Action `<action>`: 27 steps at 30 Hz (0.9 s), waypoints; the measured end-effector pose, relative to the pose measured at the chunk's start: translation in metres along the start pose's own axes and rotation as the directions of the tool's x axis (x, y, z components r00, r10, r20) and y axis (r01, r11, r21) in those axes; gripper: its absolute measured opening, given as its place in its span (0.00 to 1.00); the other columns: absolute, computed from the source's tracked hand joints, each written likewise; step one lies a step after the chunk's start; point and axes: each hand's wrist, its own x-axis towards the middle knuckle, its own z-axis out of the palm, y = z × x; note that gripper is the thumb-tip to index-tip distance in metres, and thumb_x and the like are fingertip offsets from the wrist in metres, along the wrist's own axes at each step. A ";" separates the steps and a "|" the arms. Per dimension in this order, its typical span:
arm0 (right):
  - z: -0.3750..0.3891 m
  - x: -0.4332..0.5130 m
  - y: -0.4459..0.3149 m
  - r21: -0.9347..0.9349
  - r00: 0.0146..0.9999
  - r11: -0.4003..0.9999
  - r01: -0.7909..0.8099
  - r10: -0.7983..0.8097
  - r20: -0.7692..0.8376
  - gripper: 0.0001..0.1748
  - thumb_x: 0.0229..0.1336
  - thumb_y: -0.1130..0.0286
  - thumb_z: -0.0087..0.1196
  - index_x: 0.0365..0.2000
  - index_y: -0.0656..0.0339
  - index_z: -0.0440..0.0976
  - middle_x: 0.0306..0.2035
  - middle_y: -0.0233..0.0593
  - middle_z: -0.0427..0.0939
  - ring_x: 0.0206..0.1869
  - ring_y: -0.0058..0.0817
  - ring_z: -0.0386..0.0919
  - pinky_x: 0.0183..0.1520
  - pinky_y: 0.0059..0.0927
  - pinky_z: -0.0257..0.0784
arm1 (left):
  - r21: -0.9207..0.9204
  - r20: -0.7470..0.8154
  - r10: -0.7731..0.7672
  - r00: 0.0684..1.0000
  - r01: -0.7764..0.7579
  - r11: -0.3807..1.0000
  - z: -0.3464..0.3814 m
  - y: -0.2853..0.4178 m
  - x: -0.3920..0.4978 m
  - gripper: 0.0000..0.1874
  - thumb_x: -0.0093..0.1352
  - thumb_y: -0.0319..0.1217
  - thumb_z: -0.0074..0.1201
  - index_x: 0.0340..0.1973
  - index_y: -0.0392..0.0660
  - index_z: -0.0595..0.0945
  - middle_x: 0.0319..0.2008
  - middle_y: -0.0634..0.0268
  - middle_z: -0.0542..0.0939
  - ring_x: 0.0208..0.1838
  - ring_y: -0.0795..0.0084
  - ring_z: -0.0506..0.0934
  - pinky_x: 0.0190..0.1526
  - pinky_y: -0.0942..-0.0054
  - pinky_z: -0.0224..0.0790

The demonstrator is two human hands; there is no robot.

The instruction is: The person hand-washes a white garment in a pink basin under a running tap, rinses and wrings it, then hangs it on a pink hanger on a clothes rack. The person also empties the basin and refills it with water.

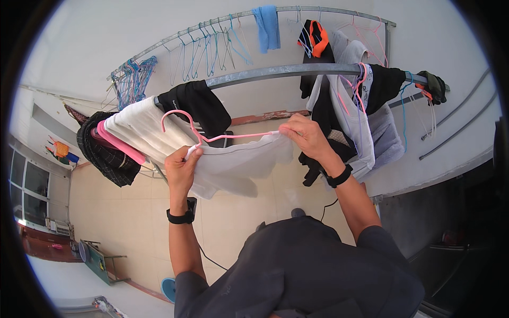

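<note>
Between my two hands a pink clothes hanger (238, 136) is held up in front of me, its hook pointing up and to the left. A thin white garment (238, 167) hangs below the hanger. My left hand (181, 165) pinches the white cloth against the hanger's near left end. At the far right end my right hand (304, 135) grips the cloth and the hanger tip together. The lower part of the garment drapes loosely in folds. Behind it runs the near metal rail (278, 72) of a drying rack.
White cloth (149, 127), black cloth (199, 103) and a dark checked cloth (105, 147) drape over the near rail's left part. On the right hangs a grey top (346, 107). Hangers (208, 49) line the rear rail beside a blue towel (267, 28). A blue basin (168, 289) stands low left.
</note>
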 end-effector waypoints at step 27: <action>0.043 0.026 -0.039 -0.043 0.999 0.999 -0.019 0.016 -0.051 0.06 0.62 0.73 0.66 0.35 0.65 0.84 0.31 0.38 0.81 0.33 0.34 0.76 0.40 0.32 0.71 | -0.061 0.181 0.275 0.944 -0.268 0.961 0.050 -0.015 -0.001 0.12 0.73 0.31 0.66 0.34 0.33 0.82 0.19 0.57 0.69 0.21 0.64 0.63 0.26 0.68 0.57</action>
